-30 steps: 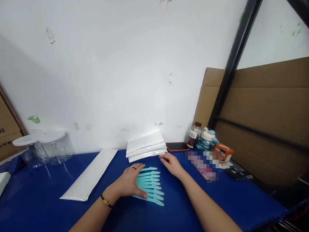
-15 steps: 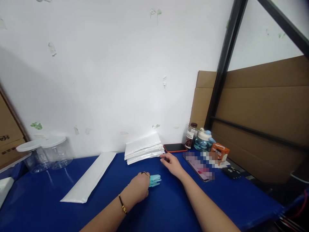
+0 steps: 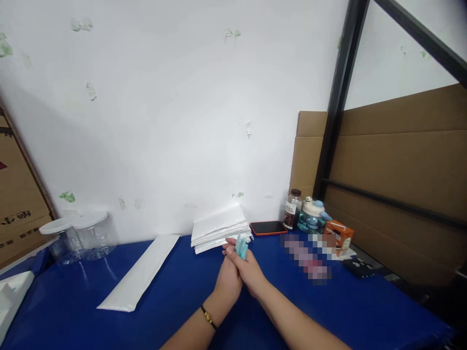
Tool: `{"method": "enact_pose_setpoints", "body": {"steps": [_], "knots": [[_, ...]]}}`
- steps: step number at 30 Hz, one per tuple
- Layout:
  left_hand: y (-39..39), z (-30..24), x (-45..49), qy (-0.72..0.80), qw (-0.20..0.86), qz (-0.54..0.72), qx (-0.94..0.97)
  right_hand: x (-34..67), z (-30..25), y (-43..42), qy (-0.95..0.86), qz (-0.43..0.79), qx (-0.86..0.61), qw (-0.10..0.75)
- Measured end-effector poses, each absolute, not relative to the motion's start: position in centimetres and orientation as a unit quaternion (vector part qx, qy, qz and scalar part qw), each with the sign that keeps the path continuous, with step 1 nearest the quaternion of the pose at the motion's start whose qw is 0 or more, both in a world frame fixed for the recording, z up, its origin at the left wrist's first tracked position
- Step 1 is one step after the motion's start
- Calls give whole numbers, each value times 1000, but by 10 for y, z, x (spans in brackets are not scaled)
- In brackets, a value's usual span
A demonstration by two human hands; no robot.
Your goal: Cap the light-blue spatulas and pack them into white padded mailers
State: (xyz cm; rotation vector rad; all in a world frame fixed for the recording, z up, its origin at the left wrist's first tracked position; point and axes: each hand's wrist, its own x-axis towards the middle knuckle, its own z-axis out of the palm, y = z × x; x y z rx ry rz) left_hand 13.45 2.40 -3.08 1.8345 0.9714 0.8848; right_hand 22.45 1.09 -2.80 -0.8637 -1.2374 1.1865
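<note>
A bundle of thin, light teal plastic-looking strips (image 3: 241,246) stands up between my hands, its upper ends showing; their exact kind is unclear. My left hand (image 3: 229,272), with a dark beaded bracelet at the wrist, is closed around the bundle's lower part, which is hidden. Pressed against it, my right hand (image 3: 250,270) wraps its thumb and fingers about the same strips. Just behind the hands lies a stack of white padded mailers (image 3: 219,228), and a single long white mailer (image 3: 140,277) rests on the blue tabletop (image 3: 175,291) to the left.
Two clear lidded jars (image 3: 97,238) stand at the back left, near a white tray (image 3: 16,296). An orange-edged phone (image 3: 269,228), a dark bottle (image 3: 292,211), a blue-and-cream water bottle (image 3: 313,216), an orange box (image 3: 339,236) and a black item (image 3: 359,267) line the right.
My left hand has brought the teal strips up and slightly right, turning them from flat to upright. My right hand has left the mailer stack and closed on the strips. The view has shifted slightly.
</note>
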Motion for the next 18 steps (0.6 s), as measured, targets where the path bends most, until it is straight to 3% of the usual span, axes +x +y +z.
{"method": "enact_pose_setpoints", "body": {"steps": [5, 9, 13, 18], "knots": [[18, -39, 129, 372, 295, 381, 793, 230, -22, 9, -560, 403, -412, 595], [37, -12, 67, 572, 201, 292, 740, 247, -23, 17, -564, 367, -417, 612], [62, 9, -22, 734, 34, 229, 639, 253, -31, 26, -562, 426, -439, 556], [75, -8, -94, 825, 87, 123, 544, 248, -32, 25, -511, 492, -402, 580]]}}
